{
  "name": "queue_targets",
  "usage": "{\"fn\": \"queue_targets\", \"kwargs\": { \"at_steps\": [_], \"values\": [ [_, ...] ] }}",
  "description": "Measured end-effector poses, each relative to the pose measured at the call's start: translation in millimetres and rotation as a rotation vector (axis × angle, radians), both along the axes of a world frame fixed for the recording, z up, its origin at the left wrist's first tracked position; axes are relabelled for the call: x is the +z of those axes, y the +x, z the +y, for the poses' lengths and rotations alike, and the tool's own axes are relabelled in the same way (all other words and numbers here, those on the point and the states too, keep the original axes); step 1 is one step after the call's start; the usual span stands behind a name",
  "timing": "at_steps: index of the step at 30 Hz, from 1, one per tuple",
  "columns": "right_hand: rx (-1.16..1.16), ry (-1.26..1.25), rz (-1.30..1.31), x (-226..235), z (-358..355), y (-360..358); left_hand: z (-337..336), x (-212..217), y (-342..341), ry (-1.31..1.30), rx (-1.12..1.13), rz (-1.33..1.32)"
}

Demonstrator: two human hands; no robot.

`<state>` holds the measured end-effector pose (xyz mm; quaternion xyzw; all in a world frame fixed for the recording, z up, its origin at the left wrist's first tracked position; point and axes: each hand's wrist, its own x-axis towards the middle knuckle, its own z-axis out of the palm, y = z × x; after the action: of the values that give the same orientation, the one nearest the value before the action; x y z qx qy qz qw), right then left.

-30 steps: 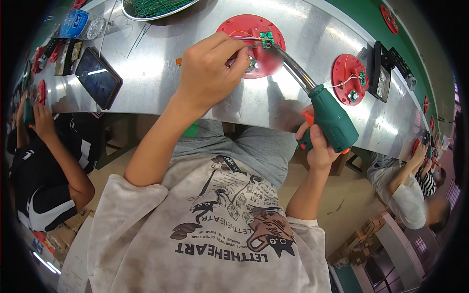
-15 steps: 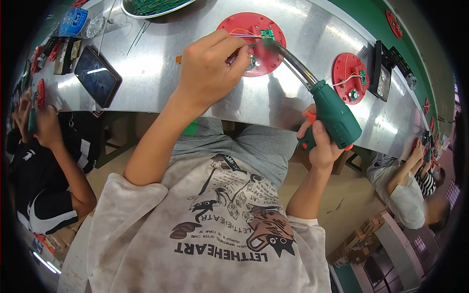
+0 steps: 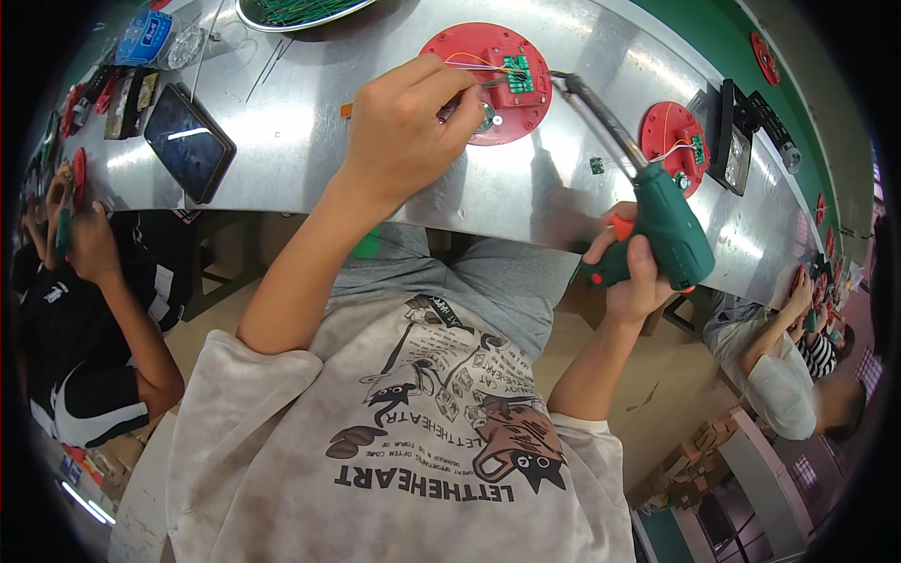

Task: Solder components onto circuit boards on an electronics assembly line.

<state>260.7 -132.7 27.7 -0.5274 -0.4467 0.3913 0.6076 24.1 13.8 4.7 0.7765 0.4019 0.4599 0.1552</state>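
In front of me lies a round red plastic housing (image 3: 511,122) with a small green circuit board (image 3: 519,75) and thin coloured wires leading to it. My left hand (image 3: 404,122) pinches a thin green wire (image 3: 492,83) over the housing's left side, its end close to the board. My right hand (image 3: 633,272) grips a green soldering gun (image 3: 671,220) by its handle, fingers by the orange trigger. The gun's metal tip is just right of the housing, apart from the board. A tiny green board (image 3: 597,166) lies on the table beneath the gun.
A second red housing (image 3: 660,127) lies to the right beside a black-framed box (image 3: 730,141). On the left are a phone (image 3: 190,144), a plastic bottle (image 3: 150,42) and a metal bowl (image 3: 302,26) of green wires. Co-workers sit on both sides of the metal table (image 3: 310,169).
The soldering gun has moved right and its tip has come off the circuit board, which shows plainly now. My left hand has barely moved.
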Motion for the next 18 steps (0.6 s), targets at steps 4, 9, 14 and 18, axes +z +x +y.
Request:
{"fn": "queue_targets", "kwargs": {
  "at_steps": [4, 9, 14, 18],
  "values": [
    [-0.131, 0.083, -0.033, 1.3, 1.9, 24.1, -0.1, -1.5, -0.1, -0.003, 0.01, -0.002],
    [-0.211, 0.111, 0.144, -17.8, 5.1, 49.0, -0.7, -3.0, 0.4, -0.003, 0.007, -0.015],
    [-0.244, 0.144, 0.158, -24.9, 2.2, 54.8, -2.1, -0.5, 0.9, -0.015, -0.005, -0.03],
    [-0.288, 0.14, 0.126, -25.9, 4.6, 54.9, -1.2, 0.4, -0.4, -0.005, -0.011, 0.002]
  ]
}}
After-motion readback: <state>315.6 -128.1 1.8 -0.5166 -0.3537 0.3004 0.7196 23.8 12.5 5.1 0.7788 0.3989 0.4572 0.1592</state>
